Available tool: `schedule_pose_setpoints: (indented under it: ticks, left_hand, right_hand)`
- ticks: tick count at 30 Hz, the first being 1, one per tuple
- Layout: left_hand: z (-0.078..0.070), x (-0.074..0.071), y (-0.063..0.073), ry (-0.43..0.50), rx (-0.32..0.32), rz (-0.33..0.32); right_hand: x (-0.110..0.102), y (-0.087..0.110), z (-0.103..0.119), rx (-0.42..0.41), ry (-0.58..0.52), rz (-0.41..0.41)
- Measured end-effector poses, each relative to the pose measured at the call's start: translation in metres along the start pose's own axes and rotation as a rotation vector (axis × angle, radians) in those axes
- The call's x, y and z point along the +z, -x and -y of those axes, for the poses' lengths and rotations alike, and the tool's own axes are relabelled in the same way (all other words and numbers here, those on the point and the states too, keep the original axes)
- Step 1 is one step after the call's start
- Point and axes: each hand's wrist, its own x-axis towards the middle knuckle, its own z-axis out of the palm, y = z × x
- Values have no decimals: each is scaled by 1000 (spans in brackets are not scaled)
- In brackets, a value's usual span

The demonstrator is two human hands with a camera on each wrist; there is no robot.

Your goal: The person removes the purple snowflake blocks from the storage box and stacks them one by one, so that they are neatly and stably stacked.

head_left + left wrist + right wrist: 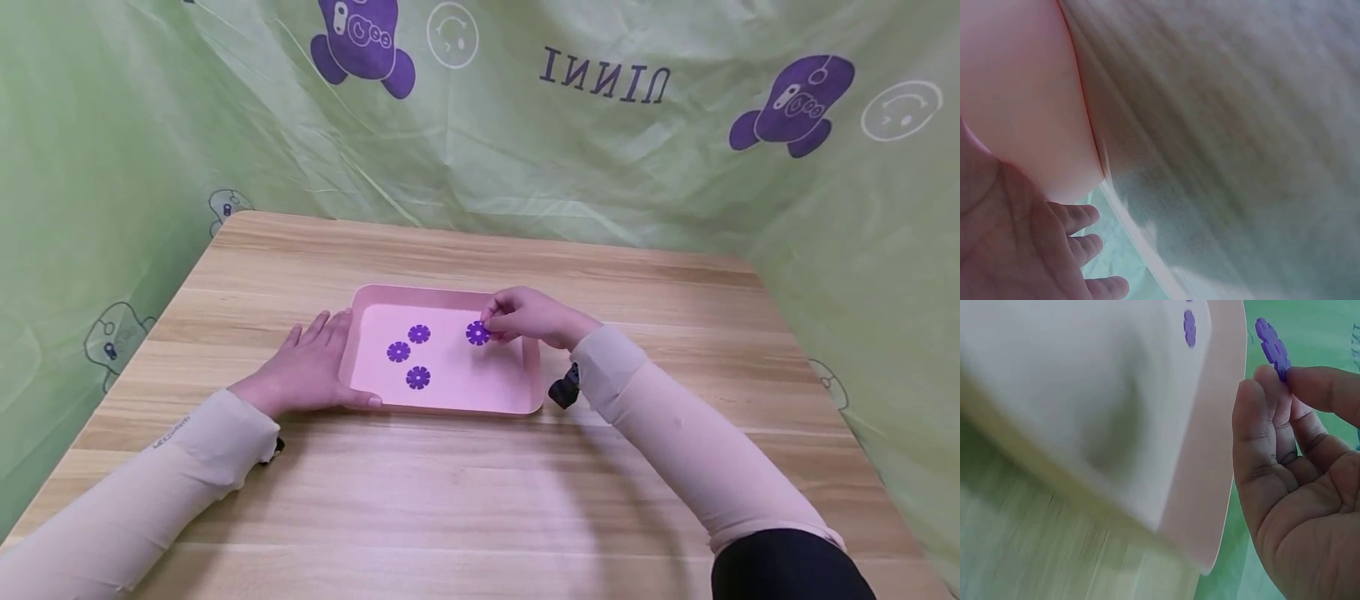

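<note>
Between thumb and fingertips, my right hand (536, 317) pinches a purple snowflake-shaped building disc (477, 333), held over the right half of a shallow pink tray (442, 298). The right wrist view shows the disc (1272, 347) nearly edge-on above the fingertips. Three similar purple discs (418, 377) lie on the tray floor in its left half. My left hand (311, 367) rests against the tray's left end, fingers extended along the side and thumb at the front rim. In the left wrist view, the palm (1010, 231) is beside the tray wall (1029, 94).
The tray stands on a wood-grain table (450, 500). Behind and at both sides hangs a green curtain (510, 167) printed with purple figures. A dark strap piece (564, 390) hangs from the right wrist near the tray's right end.
</note>
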Motion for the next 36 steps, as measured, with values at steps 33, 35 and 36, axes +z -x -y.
schedule_pose_setpoints:
  ticks: [33,35,36]
  left_hand:
    - [1,1,0,1,1,-1]
    - [1,1,-1,3,2,0]
    - [1,1,-1,4,3,-1]
  right_hand:
    - [-69,53,-74,79,-207,-226]
    - [-72,55,-78,88,-202,-229]
    - [-73,57,-80,91,-200,-229]
